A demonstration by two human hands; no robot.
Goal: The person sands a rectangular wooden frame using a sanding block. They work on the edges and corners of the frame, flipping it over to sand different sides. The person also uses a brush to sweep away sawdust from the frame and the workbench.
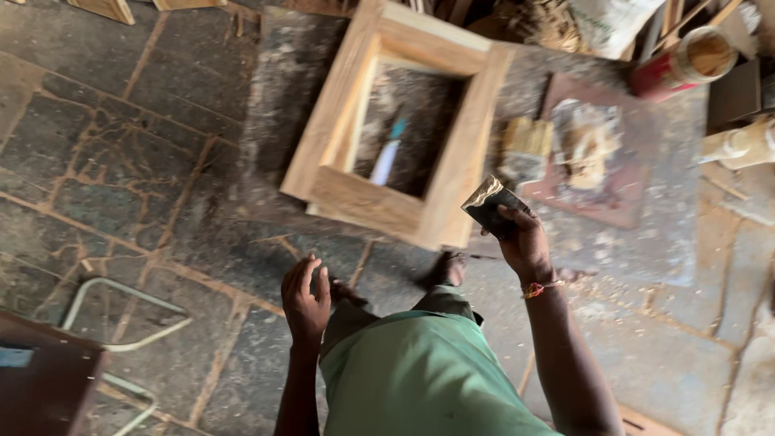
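While the right hand gripped a dark folded sheet of sandpaper, the square wooden frame lay on the stone floor just beyond and left of it, its near right corner almost touching the sheet. The left hand hung empty, fingers loosely spread, nearer the body and farther from the frame.

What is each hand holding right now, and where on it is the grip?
Right hand grips a flat dark scraper blade by its lower edge. Left hand holds nothing.
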